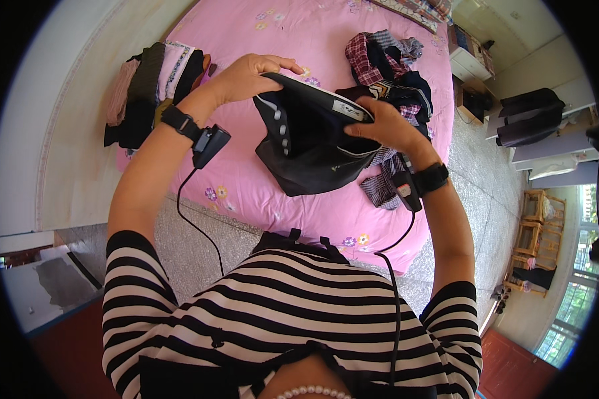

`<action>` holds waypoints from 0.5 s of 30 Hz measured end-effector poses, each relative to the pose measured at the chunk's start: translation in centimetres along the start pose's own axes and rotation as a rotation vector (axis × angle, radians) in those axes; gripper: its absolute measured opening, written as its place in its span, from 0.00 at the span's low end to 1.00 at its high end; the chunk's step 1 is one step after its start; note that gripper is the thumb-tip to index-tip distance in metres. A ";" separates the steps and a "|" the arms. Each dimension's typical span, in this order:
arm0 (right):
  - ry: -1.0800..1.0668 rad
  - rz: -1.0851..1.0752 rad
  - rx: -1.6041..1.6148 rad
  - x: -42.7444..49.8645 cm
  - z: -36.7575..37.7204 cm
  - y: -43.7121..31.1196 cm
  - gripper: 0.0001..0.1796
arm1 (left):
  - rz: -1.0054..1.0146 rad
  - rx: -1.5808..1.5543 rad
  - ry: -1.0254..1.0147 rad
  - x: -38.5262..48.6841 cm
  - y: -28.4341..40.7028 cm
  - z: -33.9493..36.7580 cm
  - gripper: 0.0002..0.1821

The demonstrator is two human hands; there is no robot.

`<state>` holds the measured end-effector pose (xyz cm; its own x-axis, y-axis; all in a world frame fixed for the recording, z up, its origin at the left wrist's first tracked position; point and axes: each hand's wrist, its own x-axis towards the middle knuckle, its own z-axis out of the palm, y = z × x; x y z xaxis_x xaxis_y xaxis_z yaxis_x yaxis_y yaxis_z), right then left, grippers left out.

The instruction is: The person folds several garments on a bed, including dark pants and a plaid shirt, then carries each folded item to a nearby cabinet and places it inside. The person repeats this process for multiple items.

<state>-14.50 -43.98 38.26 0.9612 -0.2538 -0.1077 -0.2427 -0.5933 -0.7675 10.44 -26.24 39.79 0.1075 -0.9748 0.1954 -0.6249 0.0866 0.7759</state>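
A black garment (314,172) with a white-edged band hangs stretched between my two hands above the bed, its opening spread towards me. A white label (349,109) with writing shows inside the band, and a row of pale round marks runs down the left side. My left hand (252,75) grips the band's upper left corner, some fingers extended. At the band's right end, the thumb and fingers of my right hand (387,124) pinch the edge. Behind that hand lies a loose heap of clothes (367,62), with plaid and dark pieces.
A pink flowered sheet (299,30) covers the bed. Folded clothes (149,85) stand in a stack at its left edge. Black cables (199,224) trail from both wrist devices. Rightward are drawers (471,60), a dark garment on a shelf (529,117) and a wooden rack (534,239).
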 end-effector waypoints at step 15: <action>0.547 0.233 0.265 1.8 8.6 6.5 0.18 | 0.349 0.330 0.382 0.4 3.0 -7.9 0.07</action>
<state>-13.26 -41.74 27.65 0.6648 -0.7470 -0.0069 -0.3292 -0.2846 -0.9004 14.77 -24.74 46.93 0.0845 -0.7524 0.6533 -0.8731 0.2601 0.4125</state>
